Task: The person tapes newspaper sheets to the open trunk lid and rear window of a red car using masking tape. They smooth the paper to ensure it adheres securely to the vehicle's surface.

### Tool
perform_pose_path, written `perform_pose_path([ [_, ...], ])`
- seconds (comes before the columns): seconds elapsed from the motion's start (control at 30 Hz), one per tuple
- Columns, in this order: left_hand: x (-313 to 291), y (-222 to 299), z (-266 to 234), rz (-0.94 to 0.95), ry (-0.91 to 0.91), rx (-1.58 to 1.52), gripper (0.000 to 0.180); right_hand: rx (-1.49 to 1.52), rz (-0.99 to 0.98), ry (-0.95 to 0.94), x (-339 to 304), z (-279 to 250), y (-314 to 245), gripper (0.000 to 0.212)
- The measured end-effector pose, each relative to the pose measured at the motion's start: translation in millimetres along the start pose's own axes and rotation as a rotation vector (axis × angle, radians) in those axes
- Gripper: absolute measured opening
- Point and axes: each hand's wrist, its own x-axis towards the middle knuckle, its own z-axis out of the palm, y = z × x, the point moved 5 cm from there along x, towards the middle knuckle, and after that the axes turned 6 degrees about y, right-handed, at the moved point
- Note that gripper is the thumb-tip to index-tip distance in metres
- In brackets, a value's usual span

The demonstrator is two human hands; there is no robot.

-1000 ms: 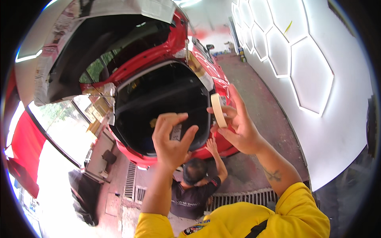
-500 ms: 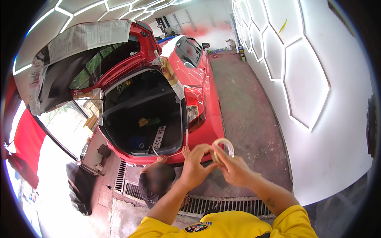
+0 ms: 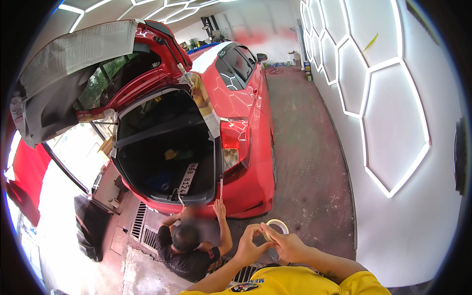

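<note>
A roll of cream masking tape (image 3: 278, 221) is held up in front of my chest. My right hand (image 3: 291, 247) grips the roll, thumb and forefinger along its near side. My left hand (image 3: 250, 246) is closed in a pinch at the roll's left edge, its thumb and fingers making a ring; whether a loose tape end is between them I cannot make out. Beyond my hands stands a red car (image 3: 248, 199), its tailgate (image 3: 142, 78) raised and partly covered with paper. A pale strip (image 3: 221, 189) stands at the right edge of the boot opening.
A co-worker (image 3: 189, 250) in a dark shirt crouches at the rear bumper, one hand (image 3: 220, 208) raised to its edge. A floor grate (image 3: 139, 220) runs behind the car. To the right rises a white wall (image 3: 393, 246) with hexagonal lights. A loose number plate (image 3: 188, 179) lies in the boot.
My hands and the tape roll sit lower in view, still together. The view has shifted, and the co-worker now shows more fully, with the head turned and an arm stretched up to the bumper.
</note>
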Motion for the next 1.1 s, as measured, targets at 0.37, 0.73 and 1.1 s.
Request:
perform_pose_path([
  [0.37,157,-48,-12,-0.074,0.043,0.087,0.021,0.06,-0.035,-0.282,147,-61,74,0.088],
  [0.73,201,-122,-5,-0.765,0.273,-0.291,0.019,0.21,-0.192,-0.341,297,-96,163,0.058],
  [1.1,321,-77,18,-0.627,0.784,0.024,0.012,0.067,-0.567,-0.145,436,-191,213,0.034],
])
